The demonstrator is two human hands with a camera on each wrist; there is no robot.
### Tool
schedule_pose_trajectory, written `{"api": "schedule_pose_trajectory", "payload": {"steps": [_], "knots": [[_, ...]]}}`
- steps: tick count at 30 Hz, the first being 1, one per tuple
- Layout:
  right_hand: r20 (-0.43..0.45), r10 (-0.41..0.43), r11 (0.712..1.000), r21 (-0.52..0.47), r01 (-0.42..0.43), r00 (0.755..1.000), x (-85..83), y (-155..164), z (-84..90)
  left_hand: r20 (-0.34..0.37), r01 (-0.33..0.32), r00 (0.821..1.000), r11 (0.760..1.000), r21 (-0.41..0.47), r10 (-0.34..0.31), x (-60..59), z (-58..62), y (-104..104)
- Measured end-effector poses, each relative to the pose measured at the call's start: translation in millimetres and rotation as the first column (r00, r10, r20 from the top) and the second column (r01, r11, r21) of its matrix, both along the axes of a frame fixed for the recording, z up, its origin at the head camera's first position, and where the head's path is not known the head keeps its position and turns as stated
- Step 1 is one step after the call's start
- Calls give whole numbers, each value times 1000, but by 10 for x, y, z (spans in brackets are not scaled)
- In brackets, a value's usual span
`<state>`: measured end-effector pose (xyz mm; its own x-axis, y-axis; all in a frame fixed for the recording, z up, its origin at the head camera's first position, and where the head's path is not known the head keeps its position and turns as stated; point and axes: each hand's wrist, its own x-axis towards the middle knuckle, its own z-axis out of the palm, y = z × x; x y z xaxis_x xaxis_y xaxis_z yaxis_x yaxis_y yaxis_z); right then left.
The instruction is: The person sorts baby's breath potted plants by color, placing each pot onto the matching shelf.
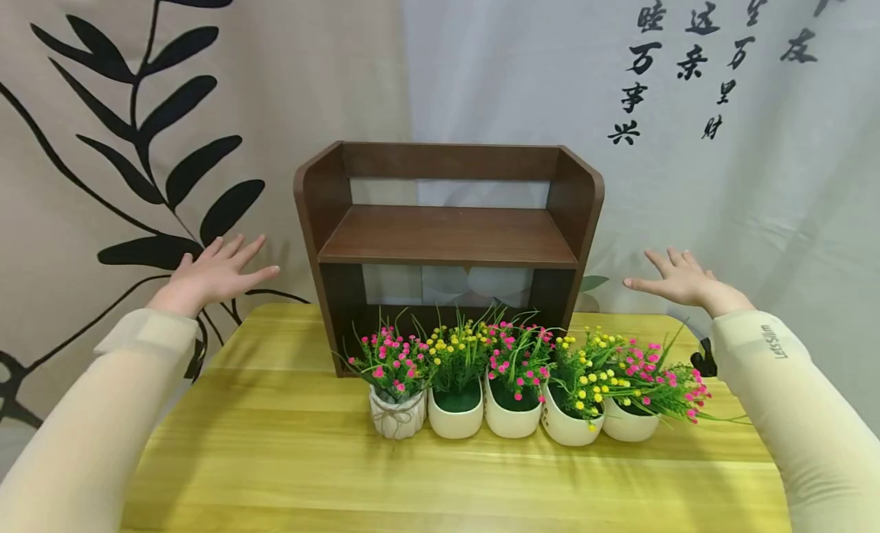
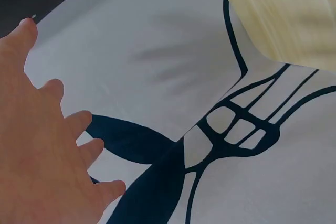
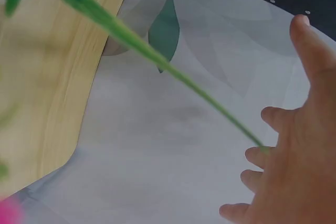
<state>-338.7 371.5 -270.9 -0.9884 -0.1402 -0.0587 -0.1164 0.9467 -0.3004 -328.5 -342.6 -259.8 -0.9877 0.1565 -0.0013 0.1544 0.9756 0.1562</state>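
In the head view my left hand [image 1: 216, 272] is raised beyond the table's left side, fingers spread, holding nothing. The right hand [image 1: 684, 281] is held up past the right side, likewise spread and bare. Between them a brown two-tier wooden shelf [image 1: 450, 235] stands upright at the back of the table. Along its front runs a row of several small potted artificial plants with pink or yellow flowers. The leftmost pot [image 1: 399, 417] has a twine bow; the rightmost plant [image 1: 660, 376] leans right. In the right wrist view, a blurred green blade [image 3: 142, 51] crosses before the right hand [image 3: 302, 150].
The yellow wood-grain table [image 1: 289, 457] has rounded corners. Behind it hangs a pale curtain [image 1: 481, 67] with black leaf prints on the left and black characters on the right. A small black object [image 1: 704, 359] shows beside the right forearm.
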Motion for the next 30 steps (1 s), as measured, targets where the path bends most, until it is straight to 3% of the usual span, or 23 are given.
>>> {"api": "schedule_pose_trajectory", "payload": {"steps": [10, 18, 24, 30], "knots": [[-52, 52, 999, -7, -53, 997, 83, -32, 111, -89, 15, 996, 1000, 5, -14, 71, -57, -37], [-114, 128, 987, -84, -138, 985, 308, -144, 280, -189, 67, 981, 989, 132, -41, 224, -122, 36], [-170, 178, 972, -121, -200, 969, 532, -321, 396, -275, 153, 958, 958, 243, -83, 316, -270, 130], [-223, 222, 959, -129, -254, 949, 762, -566, 466, -332, 234, 938, 894, 381, -103, 392, -469, 249]]}}
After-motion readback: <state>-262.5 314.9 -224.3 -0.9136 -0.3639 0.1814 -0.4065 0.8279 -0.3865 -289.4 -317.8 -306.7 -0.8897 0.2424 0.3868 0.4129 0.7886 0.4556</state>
